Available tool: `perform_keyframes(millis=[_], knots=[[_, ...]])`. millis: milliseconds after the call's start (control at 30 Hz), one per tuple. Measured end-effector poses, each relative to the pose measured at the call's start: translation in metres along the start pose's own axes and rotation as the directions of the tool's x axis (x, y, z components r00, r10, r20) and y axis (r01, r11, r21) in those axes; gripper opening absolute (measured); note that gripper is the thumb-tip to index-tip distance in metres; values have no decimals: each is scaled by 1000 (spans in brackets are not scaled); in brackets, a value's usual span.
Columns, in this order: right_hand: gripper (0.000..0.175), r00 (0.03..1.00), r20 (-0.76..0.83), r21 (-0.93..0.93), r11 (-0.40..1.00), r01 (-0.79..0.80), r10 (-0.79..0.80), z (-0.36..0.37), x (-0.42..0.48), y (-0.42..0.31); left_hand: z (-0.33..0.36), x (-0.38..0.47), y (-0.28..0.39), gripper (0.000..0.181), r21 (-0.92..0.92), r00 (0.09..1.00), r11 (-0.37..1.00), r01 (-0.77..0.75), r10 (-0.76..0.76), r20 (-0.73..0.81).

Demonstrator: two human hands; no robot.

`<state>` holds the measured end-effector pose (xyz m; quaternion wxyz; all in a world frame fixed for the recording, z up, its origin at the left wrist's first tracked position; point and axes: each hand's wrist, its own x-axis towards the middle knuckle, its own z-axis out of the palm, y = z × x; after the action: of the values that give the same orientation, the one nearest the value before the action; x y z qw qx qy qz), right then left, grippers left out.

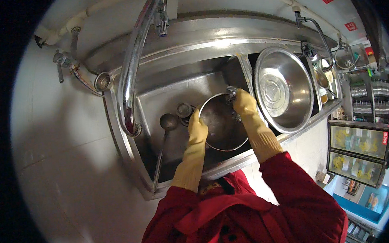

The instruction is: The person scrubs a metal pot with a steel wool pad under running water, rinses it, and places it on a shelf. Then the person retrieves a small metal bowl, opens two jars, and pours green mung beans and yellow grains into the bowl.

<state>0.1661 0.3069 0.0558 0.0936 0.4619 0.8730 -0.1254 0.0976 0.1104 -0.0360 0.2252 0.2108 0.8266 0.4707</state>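
Both my hands wear yellow rubber gloves. At the left rim of a round metal pot, my left hand grips the edge, with the thumb near the rim. My right hand holds a steel wool scourer against the pot's far right rim; its strands also show below the fingers, inside the pot. The pot sits low in a stainless steel sink, its opening facing up. A long-handled ladle leans left of my left hand, its handle over the sink's front edge. Beside its bowl is the drain fitting.
A chrome faucet arches over the sink's left side. In the neighbouring bowl rests a large metal basin, tilted. Farther right are another faucet, several dishes and a glass-fronted cabinet. A metal cup-shaped strainer sits at the back left corner.
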Motion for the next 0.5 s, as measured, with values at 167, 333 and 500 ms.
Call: perform_keyframes(millis=[167,333,500], knots=[[16,728,238,104,762,639,-643,37,21,-95,-17,26,-3,36,186,979,982,22,-59,197],[19,816,176,-8,828,561,-551,47,38,-46,-8,39,-21,39,79,995,996,37,-44,86],[17,937,-63,155,931,-331,344,25,-36,18,2,-4,-22,46,-57,996,998,-25,19,-92]])
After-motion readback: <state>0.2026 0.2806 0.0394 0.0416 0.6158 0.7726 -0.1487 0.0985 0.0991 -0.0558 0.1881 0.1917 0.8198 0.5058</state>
